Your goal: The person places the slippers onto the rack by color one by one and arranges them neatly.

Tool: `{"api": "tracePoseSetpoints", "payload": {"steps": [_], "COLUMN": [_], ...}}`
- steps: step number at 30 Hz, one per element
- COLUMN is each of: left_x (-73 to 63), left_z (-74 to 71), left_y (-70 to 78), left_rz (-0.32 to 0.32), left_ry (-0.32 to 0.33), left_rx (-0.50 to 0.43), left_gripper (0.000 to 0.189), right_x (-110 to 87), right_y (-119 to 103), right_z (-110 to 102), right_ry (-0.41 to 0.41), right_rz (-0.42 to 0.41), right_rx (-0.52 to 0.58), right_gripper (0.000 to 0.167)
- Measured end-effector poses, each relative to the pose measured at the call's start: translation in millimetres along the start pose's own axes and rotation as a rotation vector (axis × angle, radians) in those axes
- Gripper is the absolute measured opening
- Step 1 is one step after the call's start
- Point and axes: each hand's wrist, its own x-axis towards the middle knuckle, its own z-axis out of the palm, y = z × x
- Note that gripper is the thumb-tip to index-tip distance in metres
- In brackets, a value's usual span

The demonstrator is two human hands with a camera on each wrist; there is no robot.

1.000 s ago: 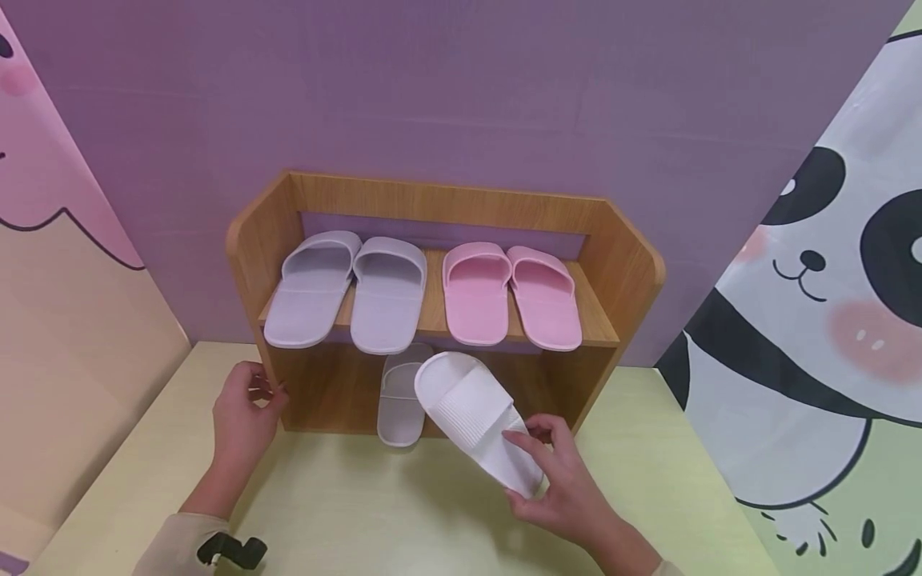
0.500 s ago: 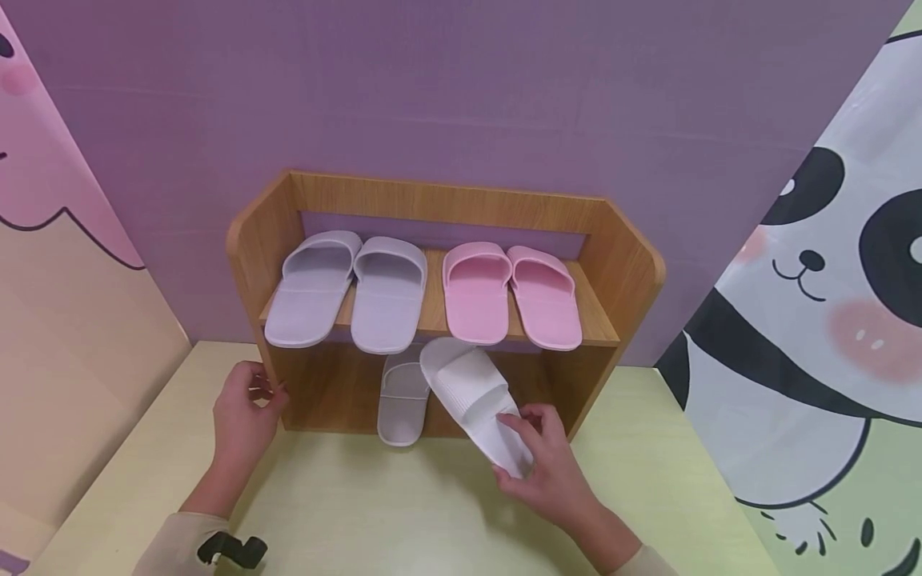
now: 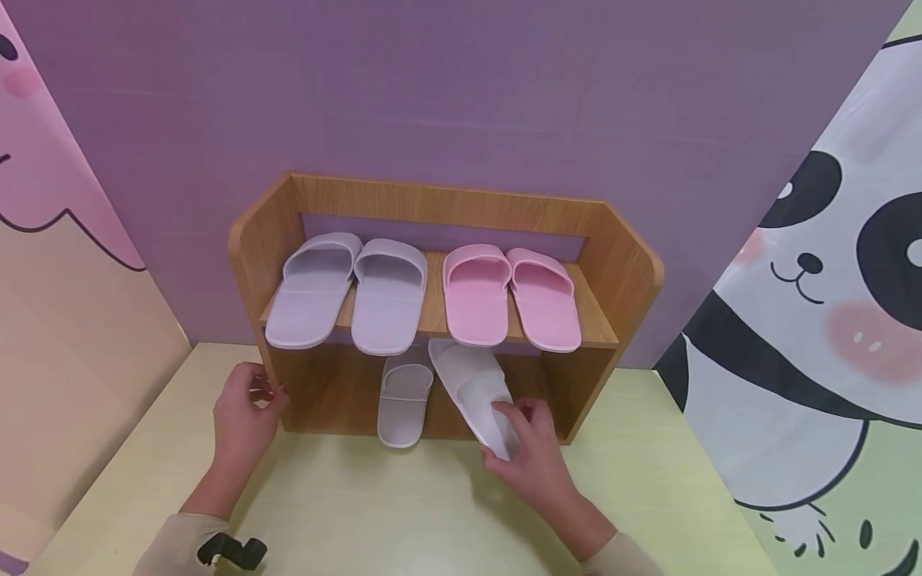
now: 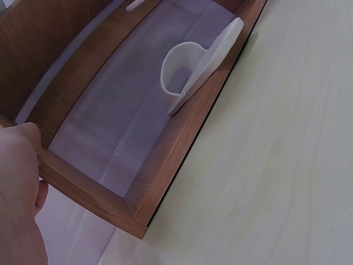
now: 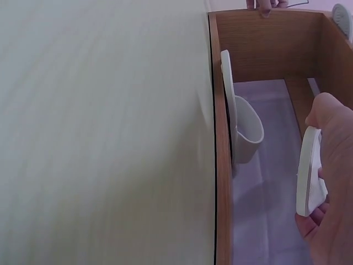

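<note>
My right hand [image 3: 529,456] pinches a white slipper [image 3: 468,380] by its heel end, thumb on one side and fingers on the other. Its toe tilts up and to the left, inside the lower opening of the wooden shoe rack [image 3: 627,264]. In the right wrist view the held slipper [image 5: 308,171] hangs apart from the shelf floor. Another white slipper [image 3: 402,420] rests on the lower shelf to its left, heel toward me. My left hand [image 3: 243,408] grips the front edge of the rack's left side panel; the left wrist view shows this panel [image 4: 83,190] between thumb and fingers.
On the upper shelf stand two lavender slippers [image 3: 389,312] at left and two pink slippers [image 3: 477,308] at right. A pale wood-grain table [image 3: 360,512] lies under the rack. Behind rises a purple wall [image 3: 446,96], with a panda picture [image 3: 807,320] at right.
My right hand has moved the white slipper forward and slightly left, into the lower opening beside the other white slipper. My left hand has stayed on the side panel.
</note>
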Motion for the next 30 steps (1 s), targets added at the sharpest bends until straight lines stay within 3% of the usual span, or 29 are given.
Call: {"api": "tracePoseSetpoints", "payload": {"steps": [17,30], "left_x": [-0.4,-1.0], "left_z": [0.4,0.5], "left_y": [-1.5,-2.2], "left_rz": [0.021,0.031], "left_ry": [0.008,0.024], "left_rx": [0.004,0.004], "left_gripper": [0.029,0.029], "right_x": [7.3,15.0], "right_y": [-6.7,-15.0], "right_z": [23.6,37.3], "right_ry": [0.052,-0.015], "right_rz": [0.155,0.29], "right_rx": [-0.016,-0.074], "right_gripper": [0.056,0.053]}}
